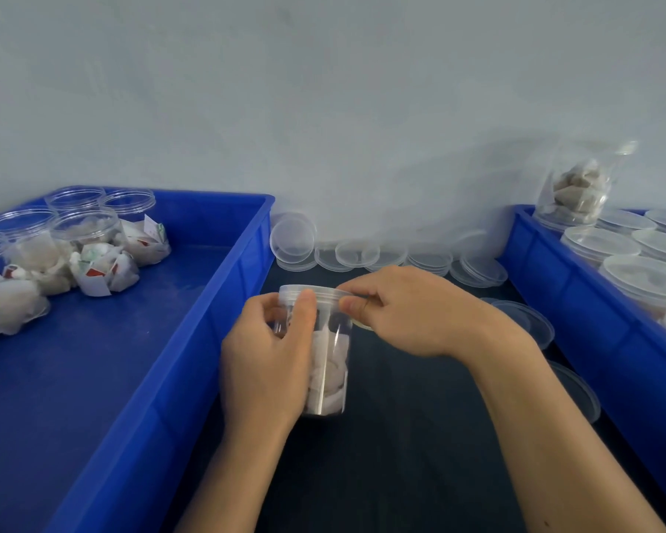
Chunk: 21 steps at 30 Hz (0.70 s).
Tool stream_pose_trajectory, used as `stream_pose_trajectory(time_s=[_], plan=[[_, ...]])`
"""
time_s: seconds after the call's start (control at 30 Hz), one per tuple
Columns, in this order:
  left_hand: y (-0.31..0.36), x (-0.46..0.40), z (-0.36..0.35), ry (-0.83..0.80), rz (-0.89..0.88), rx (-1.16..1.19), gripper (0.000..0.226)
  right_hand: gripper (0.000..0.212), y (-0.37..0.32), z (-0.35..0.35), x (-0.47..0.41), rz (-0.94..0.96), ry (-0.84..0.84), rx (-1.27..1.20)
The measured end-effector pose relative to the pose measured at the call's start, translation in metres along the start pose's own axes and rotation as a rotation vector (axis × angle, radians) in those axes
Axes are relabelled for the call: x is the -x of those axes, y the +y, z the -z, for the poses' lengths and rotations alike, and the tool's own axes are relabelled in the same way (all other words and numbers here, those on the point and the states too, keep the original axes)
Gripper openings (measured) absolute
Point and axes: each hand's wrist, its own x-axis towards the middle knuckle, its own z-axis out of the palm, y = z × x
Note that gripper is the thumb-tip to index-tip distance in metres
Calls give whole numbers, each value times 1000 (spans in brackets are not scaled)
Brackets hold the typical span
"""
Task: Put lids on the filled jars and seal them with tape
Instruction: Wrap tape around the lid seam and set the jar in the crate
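A clear plastic jar (329, 363) with white packets inside stands on the dark table between two blue bins. A clear lid (312, 291) sits on its top. My left hand (270, 355) grips the jar from the left, thumb up against the lid's rim. My right hand (408, 313) pinches something thin and clear at the lid's right edge, apparently tape; a pale roll edge shows under its fingers. Open filled jars (85, 240) stand in the left bin's far corner.
The left blue bin (208, 321) and the right blue bin (577, 302) flank the narrow work strip. Lidded jars (639, 263) fill the right bin. Loose clear lids (362, 255) lie along the wall, and more lids (531, 321) sit beside my right forearm.
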Motion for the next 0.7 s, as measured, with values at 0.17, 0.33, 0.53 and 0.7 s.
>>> stream_pose_trajectory(time_s=[0.17, 0.33, 0.53, 0.7], plan=[[1, -1, -5, -114, 66, -19, 64, 32, -12, -2, 1, 13, 31, 80], [-2, -4, -2, -139, 79, 21, 67, 39, 0, 0, -1, -28, -74, -128], [-2, -5, -1, -149, 106, 50, 69, 36, 8, -5, -5, -19, -60, -138], [-2, -6, 0, -170, 138, 82, 71, 28, 10, -8, -6, 3, -52, -182]])
